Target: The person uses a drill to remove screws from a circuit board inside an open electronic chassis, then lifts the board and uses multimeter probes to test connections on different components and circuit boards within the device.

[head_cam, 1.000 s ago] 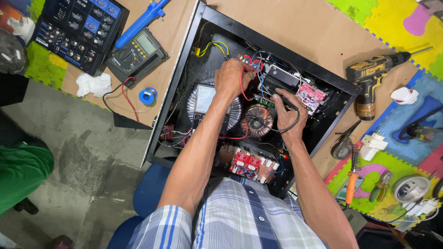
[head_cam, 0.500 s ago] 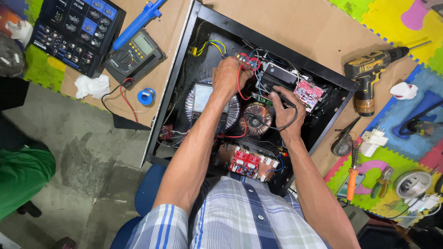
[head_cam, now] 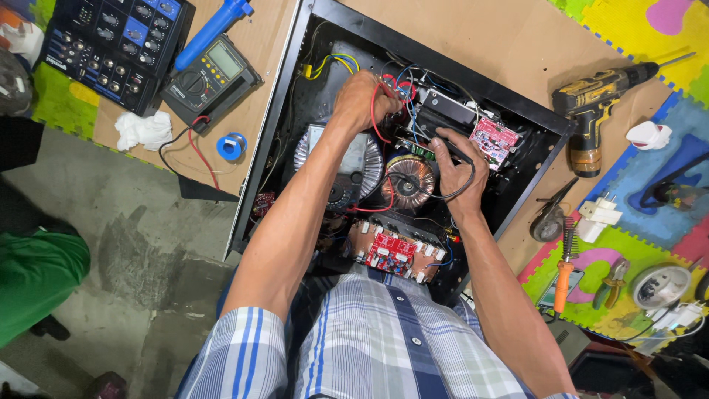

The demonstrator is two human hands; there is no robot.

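Observation:
An open black amplifier chassis [head_cam: 292, 96] lies on a cardboard-topped table. Inside are two copper-wound toroidal transformers [head_cam: 411, 179], a red circuit board [head_cam: 391, 251] near me and a pink board [head_cam: 493, 139] at the far right. My left hand [head_cam: 360, 100] is closed around red wires at the far side of the chassis. My right hand [head_cam: 458, 171] grips a black tool with a black cord, its tip pointing at the parts between the transformers.
A multimeter [head_cam: 210, 74] with leads, a blue tape roll [head_cam: 232, 145], a white rag [head_cam: 142, 130] and a mixer [head_cam: 111, 41] lie left. A yellow cordless drill [head_cam: 591, 103], plugs, pliers [head_cam: 611, 281] and an orange-handled brush [head_cam: 563, 275] lie right.
Both hands stayed inside the chassis. My right hand shifted slightly toward the far side with the black tool.

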